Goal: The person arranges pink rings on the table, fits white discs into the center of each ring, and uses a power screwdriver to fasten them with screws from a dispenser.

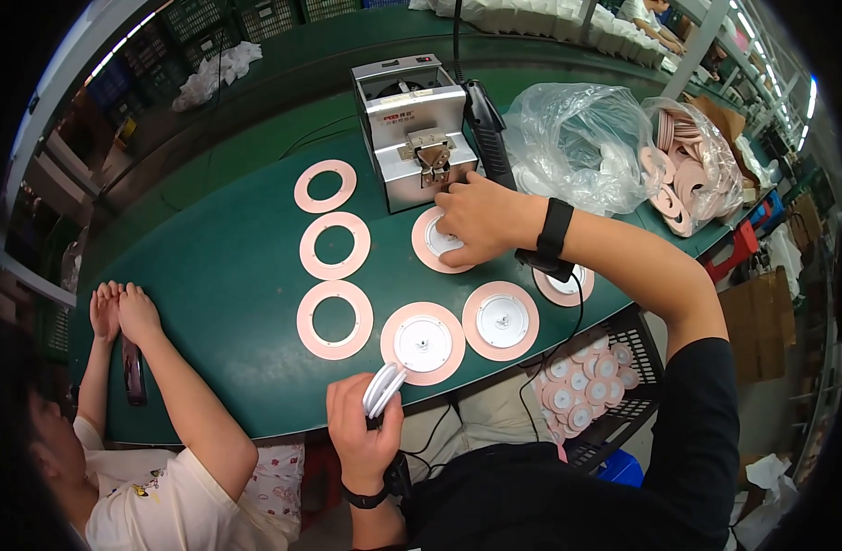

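Observation:
My left hand point(355, 424) is near the table's front edge, closed around a few white round discs point(381, 389) stacked together. Beyond it, my right hand point(491, 219) curls its fingers over a white disc point(437, 241) lying inside a pink ring point(422, 254). The fingers partly cover that disc. Two more pink rings with white discs seated in them, a left one point(423, 342) and a right one point(502, 320), lie along the front. Another white disc in a ring point(568, 286) is partly hidden under my right wrist. Three pink rings without discs form a column, the nearest ring point(335, 320) among them.
A metal tape-dispenser-like machine point(412, 129) stands at the back, a black handheld tool point(488, 133) beside it. Clear plastic bags point(577, 138) and bagged pink rings point(692, 174) sit at right. A black crate point(646, 349) holds finished-looking discs below. Another person's hands point(127, 312) rest at left.

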